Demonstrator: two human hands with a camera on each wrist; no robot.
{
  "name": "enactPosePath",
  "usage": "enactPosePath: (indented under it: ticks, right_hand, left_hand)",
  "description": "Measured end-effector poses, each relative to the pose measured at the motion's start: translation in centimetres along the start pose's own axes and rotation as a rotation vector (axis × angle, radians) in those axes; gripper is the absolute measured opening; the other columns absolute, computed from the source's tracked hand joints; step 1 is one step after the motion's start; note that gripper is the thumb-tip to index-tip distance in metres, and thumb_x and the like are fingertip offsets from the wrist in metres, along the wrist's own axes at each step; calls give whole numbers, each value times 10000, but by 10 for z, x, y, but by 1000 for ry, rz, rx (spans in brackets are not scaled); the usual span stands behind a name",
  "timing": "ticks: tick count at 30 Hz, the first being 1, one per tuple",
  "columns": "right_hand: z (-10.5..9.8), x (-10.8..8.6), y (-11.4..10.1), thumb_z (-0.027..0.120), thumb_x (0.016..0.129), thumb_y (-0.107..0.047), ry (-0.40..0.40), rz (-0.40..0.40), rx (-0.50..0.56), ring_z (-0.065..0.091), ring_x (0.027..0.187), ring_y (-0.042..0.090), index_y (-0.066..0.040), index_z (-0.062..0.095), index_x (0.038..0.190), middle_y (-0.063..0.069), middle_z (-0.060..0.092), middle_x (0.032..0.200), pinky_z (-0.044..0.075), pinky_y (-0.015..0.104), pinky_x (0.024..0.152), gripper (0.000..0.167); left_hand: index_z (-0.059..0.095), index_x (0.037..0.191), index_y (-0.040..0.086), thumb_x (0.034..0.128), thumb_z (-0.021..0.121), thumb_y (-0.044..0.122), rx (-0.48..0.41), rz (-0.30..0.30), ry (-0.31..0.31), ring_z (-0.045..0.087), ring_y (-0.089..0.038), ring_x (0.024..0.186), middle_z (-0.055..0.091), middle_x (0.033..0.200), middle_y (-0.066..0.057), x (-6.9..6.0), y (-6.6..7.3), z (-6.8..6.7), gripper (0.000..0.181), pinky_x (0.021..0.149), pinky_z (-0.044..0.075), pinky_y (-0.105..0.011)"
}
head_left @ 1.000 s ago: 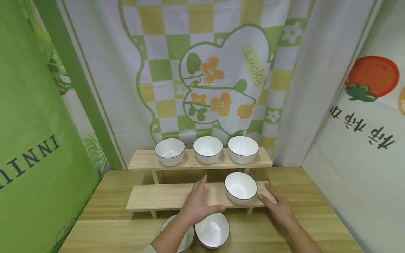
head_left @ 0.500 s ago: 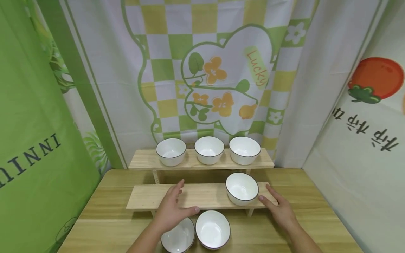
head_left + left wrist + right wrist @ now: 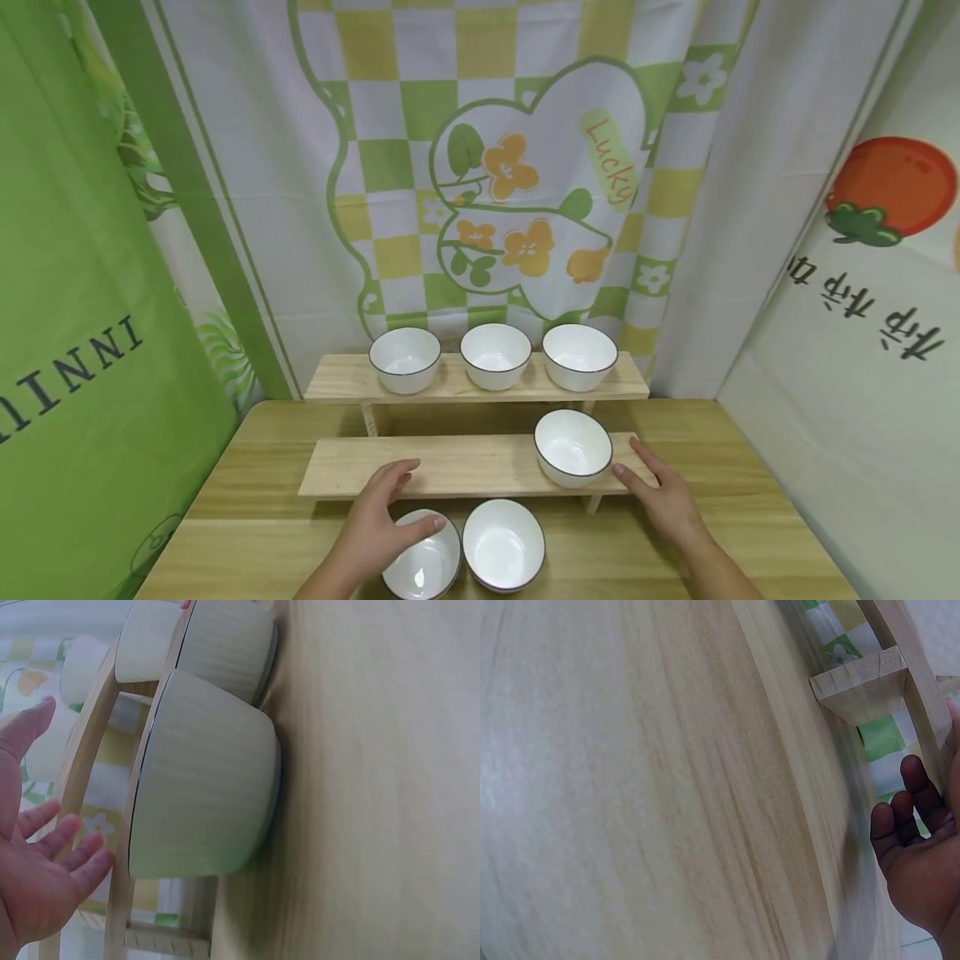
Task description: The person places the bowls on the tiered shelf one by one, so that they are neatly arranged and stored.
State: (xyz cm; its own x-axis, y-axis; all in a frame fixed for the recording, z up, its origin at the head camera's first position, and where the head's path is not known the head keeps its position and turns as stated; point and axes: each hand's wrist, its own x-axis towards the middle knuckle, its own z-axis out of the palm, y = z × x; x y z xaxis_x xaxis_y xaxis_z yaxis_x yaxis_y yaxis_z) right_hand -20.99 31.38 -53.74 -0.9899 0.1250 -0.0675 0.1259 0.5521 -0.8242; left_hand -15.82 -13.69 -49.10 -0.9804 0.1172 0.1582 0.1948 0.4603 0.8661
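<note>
My left hand [image 3: 378, 521], thumb apart from its fingers, is over the front-left white bowl [image 3: 426, 567] with a dark rim. In the left wrist view its fingers [image 3: 56, 844] are spread beside that bowl [image 3: 202, 780], gripping nothing. My right hand [image 3: 667, 496] rests at the right end of the lower wooden shelf [image 3: 465, 462]. Its thumb and index finger touch the board near a white bowl [image 3: 573, 450] standing there. The right wrist view shows the other fingers [image 3: 883, 825] loosely bent below the board. Another white bowl [image 3: 504, 546] stands right of the front-left one.
On the upper shelf [image 3: 450, 387] three more white bowls stand in a row, the left bowl [image 3: 405, 362], middle bowl [image 3: 496, 358] and right bowl [image 3: 580, 358]. The two-step rack stands on a wooden table [image 3: 247, 508]. Printed curtains [image 3: 525, 167] hang behind and at both sides.
My left hand has moved left and down, from the middle of the lower shelf to above the front-left bowl. The right hand stays at the shelf's end. The bowls have not moved.
</note>
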Motion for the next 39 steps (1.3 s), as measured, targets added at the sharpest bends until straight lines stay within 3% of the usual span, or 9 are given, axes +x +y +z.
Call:
enactPosePath:
  ticks: [5,10,20,25,29,33,39]
  right_hand:
    - [0,2,0,652,963,-616,3,-11,-10,221,1512,505,-202,335,1637,249,260,1656,205,663,1202,853]
    - [0,1,1,639,977,-604,0,-13,-17,201,1516,512,-208,319,1643,247,242,1664,190,674,1201,839]
    - [-2,-1,-1,641,962,-632,4,1,-19,211,1515,504,-220,319,1643,248,250,1661,190,669,1202,859]
    - [-1,0,0,633,959,-646,1,0,-30,210,1513,511,-224,318,1644,251,248,1661,191,676,1199,864]
    - [0,0,1,637,953,-651,4,3,-24,215,1512,509,-229,324,1642,241,251,1662,190,674,1200,866]
    - [0,0,1,629,945,-674,0,11,-22,207,1512,513,-243,316,1644,239,241,1666,183,685,1195,879]
    - [-1,-1,0,626,946,-676,-5,13,-16,201,1512,517,-244,312,1646,244,236,1667,179,694,1192,880]
  left_hand:
    - [594,1407,123,739,958,376,-32,4,-11,572,-279,1299,586,1390,-8,-11,-7,-7,802,1093,480,-454]
    - [582,1405,82,735,967,306,-59,8,-69,549,-296,1304,588,1384,-59,-19,-11,-13,804,1120,456,-436]
    - [464,1523,80,711,976,361,8,31,-210,502,-409,1341,488,1514,-184,-29,-27,-15,1001,1099,470,-496]
    - [418,1574,123,642,1003,426,47,23,-200,450,-369,1398,467,1552,-126,-34,-39,-9,1142,1122,417,-402]
    - [403,1571,35,613,1021,414,89,103,-184,479,-365,1361,480,1524,-174,-37,-51,-4,1201,1098,424,-335]
    - [379,1535,-85,621,1026,377,109,194,-180,511,-387,1312,492,1473,-260,-38,-60,-1,1211,1066,459,-339]
    - [374,1508,-137,605,1032,381,128,210,-177,533,-401,1283,509,1435,-277,-38,-66,3,1232,1064,474,-396]
